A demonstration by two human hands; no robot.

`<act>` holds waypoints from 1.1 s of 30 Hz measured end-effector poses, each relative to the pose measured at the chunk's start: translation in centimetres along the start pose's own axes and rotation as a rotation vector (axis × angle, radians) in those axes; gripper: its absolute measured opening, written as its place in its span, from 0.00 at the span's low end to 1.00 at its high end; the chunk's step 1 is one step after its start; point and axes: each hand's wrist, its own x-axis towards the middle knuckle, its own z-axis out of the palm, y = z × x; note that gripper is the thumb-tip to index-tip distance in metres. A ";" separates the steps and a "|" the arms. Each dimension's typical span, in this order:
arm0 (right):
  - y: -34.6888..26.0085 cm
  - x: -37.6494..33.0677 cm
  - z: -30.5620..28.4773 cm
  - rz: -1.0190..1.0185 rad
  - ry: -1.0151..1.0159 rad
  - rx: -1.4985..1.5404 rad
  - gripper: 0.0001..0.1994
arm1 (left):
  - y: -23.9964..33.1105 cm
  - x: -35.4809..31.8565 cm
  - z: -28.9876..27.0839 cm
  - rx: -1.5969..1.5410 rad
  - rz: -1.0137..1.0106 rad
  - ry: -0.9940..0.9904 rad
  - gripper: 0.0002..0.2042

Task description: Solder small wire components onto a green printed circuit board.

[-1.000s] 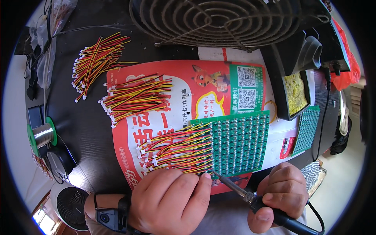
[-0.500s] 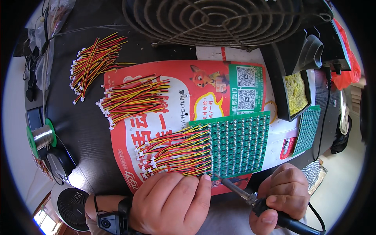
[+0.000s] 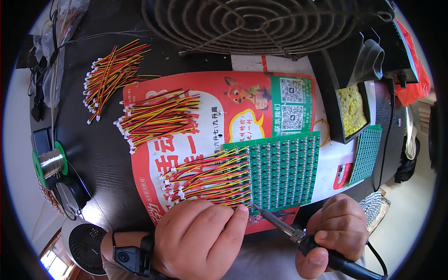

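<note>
My right hand (image 3: 333, 233) is wrapped round the black handle of a soldering iron (image 3: 284, 227). The iron's tip meets the lower left corner of a green circuit board panel (image 3: 284, 172), right beside my left fingertips. My left hand (image 3: 200, 235) is closed, its fingertips pressed on the ends of the lowest red, yellow and black wires at that corner; the palm side is hidden. Rows of such wires (image 3: 210, 172) with white plugs stretch leftward from the panel's left edge. Everything here lies on a red and white printed sheet (image 3: 144, 163).
Two bundles of loose wires, one on the sheet (image 3: 161, 116) and one on the dark table (image 3: 112, 77), lie at upper left. A solder spool (image 3: 50, 163) stands left. A fan grille (image 3: 247, 23) is at the back; right are a yellow sponge (image 3: 352, 112) and another green panel (image 3: 365, 154).
The iron's tip has shifted slightly up and left, onto the panel's corner. My left hand has edged a little left and up. The wires and panel look nearly the same.
</note>
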 end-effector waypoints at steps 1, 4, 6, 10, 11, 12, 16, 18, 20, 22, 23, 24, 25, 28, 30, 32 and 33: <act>-0.1 0.0 -0.1 0.009 -0.010 -0.004 0.14 | 0.0 0.0 0.0 -0.003 -0.001 -0.003 0.13; -0.2 0.1 -0.2 0.029 -0.035 -0.011 0.14 | 0.0 0.1 -0.1 -0.013 -0.008 -0.013 0.14; -0.3 0.1 -0.2 0.039 -0.037 -0.019 0.14 | 0.0 0.1 -0.2 -0.016 -0.010 -0.021 0.14; -0.4 0.1 -0.1 0.042 -0.047 -0.026 0.14 | 0.2 0.8 -0.3 -0.012 -0.002 -0.027 0.14; -0.4 0.1 -0.1 0.042 -0.050 -0.025 0.14 | 0.1 0.8 -0.3 -0.014 0.000 -0.026 0.14; -0.4 0.1 -0.1 0.040 -0.051 -0.023 0.14 | 0.1 0.8 -0.3 -0.016 0.003 -0.026 0.14; -0.3 0.1 -0.1 0.036 -0.050 -0.018 0.14 | 0.1 0.8 -0.3 -0.020 -0.001 -0.028 0.14; -0.4 0.1 -0.1 0.035 -0.046 -0.017 0.14 | 0.1 0.8 -0.3 -0.020 -0.003 -0.027 0.14; -0.4 0.1 0.0 0.040 -0.037 -0.010 0.14 | 0.1 0.8 -0.3 -0.018 -0.001 -0.029 0.14; -0.4 0.0 0.2 0.050 -0.023 0.001 0.14 | 0.1 0.8 -0.2 -0.015 0.005 -0.034 0.14; 0.0 -0.2 0.3 -0.010 -0.004 0.110 0.13 | 0.1 0.8 -0.3 -0.016 0.004 -0.039 0.14; 0.6 -0.5 0.5 -0.072 0.015 0.218 0.11 | 0.1 0.8 -0.3 -0.016 0.005 -0.044 0.14; 1.0 -0.7 0.6 -0.134 0.034 0.326 0.10 | 0.1 0.8 -0.4 -0.017 0.006 -0.049 0.14; 1.3 -0.9 1.1 -0.170 0.112 0.336 0.11 | 0.1 0.8 -0.5 -0.016 0.001 -0.066 0.14; 1.3 -0.9 1.2 -0.174 0.123 0.338 0.11 | 0.0 0.4 -0.4 -0.010 -0.007 -0.041 0.14; 0.8 -0.7 0.8 -0.123 0.110 0.242 0.12 | 0.0 0.1 -0.5 -0.007 -0.010 -0.024 0.14; 0.2 -0.5 0.1 -0.067 0.093 0.136 0.13 | -0.1 0.3 -0.3 -0.016 -0.003 -0.020 0.14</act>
